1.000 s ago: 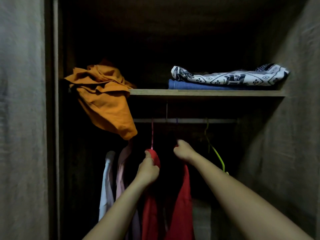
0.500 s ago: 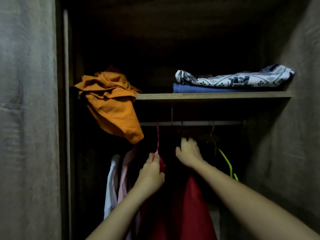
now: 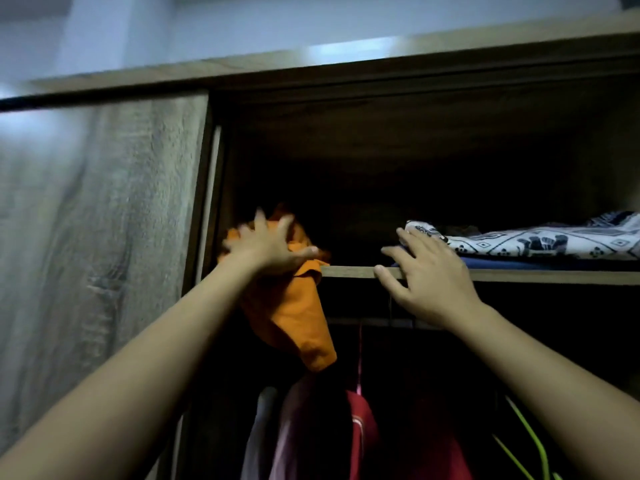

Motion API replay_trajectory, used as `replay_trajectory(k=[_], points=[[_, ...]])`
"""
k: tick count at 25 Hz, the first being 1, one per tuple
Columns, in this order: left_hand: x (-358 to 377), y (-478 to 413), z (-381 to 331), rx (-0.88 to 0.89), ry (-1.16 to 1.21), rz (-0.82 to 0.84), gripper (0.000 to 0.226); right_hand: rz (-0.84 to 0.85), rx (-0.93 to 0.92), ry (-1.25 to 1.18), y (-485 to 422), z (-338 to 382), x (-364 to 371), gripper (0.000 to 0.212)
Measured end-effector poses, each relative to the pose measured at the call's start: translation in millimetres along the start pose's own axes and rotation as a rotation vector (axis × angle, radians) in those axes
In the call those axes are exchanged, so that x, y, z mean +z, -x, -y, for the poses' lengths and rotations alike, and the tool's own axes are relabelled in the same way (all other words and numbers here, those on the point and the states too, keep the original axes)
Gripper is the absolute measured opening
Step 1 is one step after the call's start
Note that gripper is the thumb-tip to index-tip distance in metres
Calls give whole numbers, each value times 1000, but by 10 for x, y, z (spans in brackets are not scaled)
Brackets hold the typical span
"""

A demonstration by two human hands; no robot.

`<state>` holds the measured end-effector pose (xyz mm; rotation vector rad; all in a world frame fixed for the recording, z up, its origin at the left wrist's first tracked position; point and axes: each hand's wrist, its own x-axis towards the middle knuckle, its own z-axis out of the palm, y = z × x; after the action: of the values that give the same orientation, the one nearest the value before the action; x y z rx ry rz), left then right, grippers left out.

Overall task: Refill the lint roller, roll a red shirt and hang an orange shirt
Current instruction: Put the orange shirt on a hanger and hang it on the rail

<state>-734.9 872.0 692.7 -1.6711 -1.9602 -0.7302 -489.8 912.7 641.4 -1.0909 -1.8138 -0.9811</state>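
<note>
Overhead, left hand [image 3: 266, 247] touches the orange shirt [image 3: 298, 317]

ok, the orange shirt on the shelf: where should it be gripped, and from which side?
Probably the crumpled bunch lying on the shelf, from the front and slightly above, where the left hand rests spread. The orange shirt is wadded at the shelf's left end, with a loose flap hanging over the front edge; pulling the flap alone would likely drag it unevenly.
</note>
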Motion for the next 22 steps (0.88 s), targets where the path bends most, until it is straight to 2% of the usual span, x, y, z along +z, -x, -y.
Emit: replay_trajectory(k=[2, 6, 8, 9, 10, 12, 13, 17, 19, 20, 22], points=[[153, -140, 131, 18, 77, 55, 75, -6, -6, 10, 9, -13, 87, 52], [123, -72, 199, 275, 84, -236, 50, 18, -9, -39, -27, -7, 60, 54], [88, 109, 177, 411, 150, -368, 41, 93, -2, -84, -30, -13, -14, 61], [69, 227, 174, 465, 211, -423, 38, 134, 23, -199, -22, 13, -76, 66], [44, 361, 186, 520, 283, -472, 36, 167, 89, -433, 6, 69, -163, 73], [2, 667, 234, 618, 421, -536, 36, 173, 276, -1057, 71, 256, -367, 89], [-2, 838, 248, 659, 489, -548, 36, 162, 332, -1259, 115, 374, -474, 97], [131, 1531, 236, 758, 580, -577, 42, 317, 384, -1495, 441, 775, -748, 115], [238, 1846, 251, 770, 661, -548, 41, 373, 432, -1533, 689, 947, -756, 107], [299, 2010, 260, 767, 712, -521, 41, 369, 443, -1532, 858, 1033, -739, 95], [417, 2301, 264, 770, 779, -466, 45, 307, 490, -1505, 1182, 1176, -716, 44]])
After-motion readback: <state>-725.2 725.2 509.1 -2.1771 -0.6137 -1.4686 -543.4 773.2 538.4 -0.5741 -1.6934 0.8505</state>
